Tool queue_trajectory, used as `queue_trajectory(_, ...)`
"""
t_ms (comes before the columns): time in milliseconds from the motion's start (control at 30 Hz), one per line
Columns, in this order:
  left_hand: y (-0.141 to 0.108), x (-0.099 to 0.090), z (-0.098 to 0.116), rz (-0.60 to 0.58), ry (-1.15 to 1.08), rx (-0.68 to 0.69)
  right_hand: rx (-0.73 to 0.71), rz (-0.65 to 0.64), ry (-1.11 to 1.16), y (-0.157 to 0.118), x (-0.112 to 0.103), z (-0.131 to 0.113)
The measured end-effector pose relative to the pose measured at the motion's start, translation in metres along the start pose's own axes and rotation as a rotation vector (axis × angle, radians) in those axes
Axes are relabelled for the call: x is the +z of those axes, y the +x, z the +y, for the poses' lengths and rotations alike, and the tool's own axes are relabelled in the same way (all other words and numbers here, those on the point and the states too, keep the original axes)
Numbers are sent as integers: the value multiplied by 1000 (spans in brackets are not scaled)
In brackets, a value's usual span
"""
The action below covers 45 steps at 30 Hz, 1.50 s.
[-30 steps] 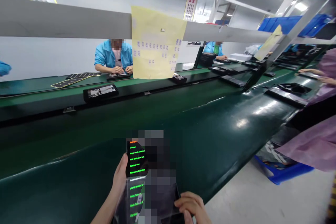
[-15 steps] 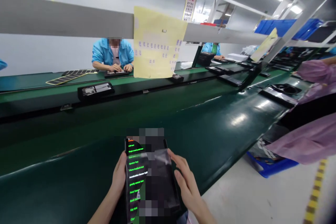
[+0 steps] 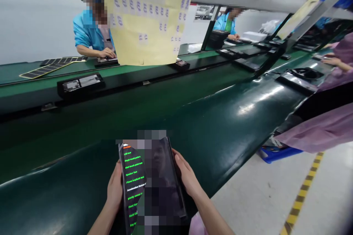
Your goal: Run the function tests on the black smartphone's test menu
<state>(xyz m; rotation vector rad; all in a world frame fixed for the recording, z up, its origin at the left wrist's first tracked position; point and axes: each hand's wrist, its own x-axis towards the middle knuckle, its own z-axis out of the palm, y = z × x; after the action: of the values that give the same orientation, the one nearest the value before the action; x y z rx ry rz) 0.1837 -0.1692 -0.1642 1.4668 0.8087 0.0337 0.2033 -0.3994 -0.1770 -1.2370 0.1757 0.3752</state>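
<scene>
Head view showed me the left hand (image 3: 115, 187) and the right hand (image 3: 186, 172) both gripping a black phone (image 3: 162, 180) by its long sides, up over the near edge of the green conveyor belt (image 3: 220, 117). Green test words (image 3: 134, 180) filled the left part of its screen. I judged this a good hold, since both sides were held and the palms stayed off the glass. Far across the belt, a worker in a blue coat (image 3: 88, 31) sat near a black tray (image 3: 79, 85).

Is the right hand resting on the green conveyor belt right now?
No, the right hand is holding the right edge of the smartphone.
</scene>
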Motion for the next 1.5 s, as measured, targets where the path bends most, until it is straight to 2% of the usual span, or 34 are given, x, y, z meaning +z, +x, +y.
queue_trajectory(100, -2, 4, 7, -25, -90, -33, 212, -30, 113, 2, 9, 3)
queue_trajectory(167, -5, 7, 11, -75, -149, -25, 266, -2, 134, 0, 12, 3)
queue_trajectory(333, 0, 3, 5, -190, -300, -108, 234, -3, 69, -2, 12, 2)
queue_trajectory(500, 8, -6, -8, -220, -262, -161, 220, 34, -53, -1, 12, 4)
queue_trajectory(700, -4, -6, 2, -302, -225, -67, 247, 84, -107, -2, 11, 5)
queue_trajectory(800, -7, -5, 6, -307, -180, -59, 232, 63, -69, -2, 13, 1)
queue_trajectory(867, -3, -6, 2, -325, -194, -73, 216, 43, -53, -3, 14, 0)
queue_trajectory(967, 6, -17, -9, -427, -235, -89, 216, 30, -37, -4, 13, 0)
queue_trajectory(1033, 8, -27, -16, -490, -169, -51, 210, 24, -44, -3, 11, 1)
queue_trajectory(1133, 2, -36, -18, -513, 15, 38, 174, 8, -74, -2, 11, 1)
queue_trajectory(1367, -12, -28, -10, -410, 134, 92, 165, 38, -135, -1, 8, 9)
queue_trajectory(1500, -5, -35, -20, -526, 234, 137, 181, 120, -113, 0, 4, 17)
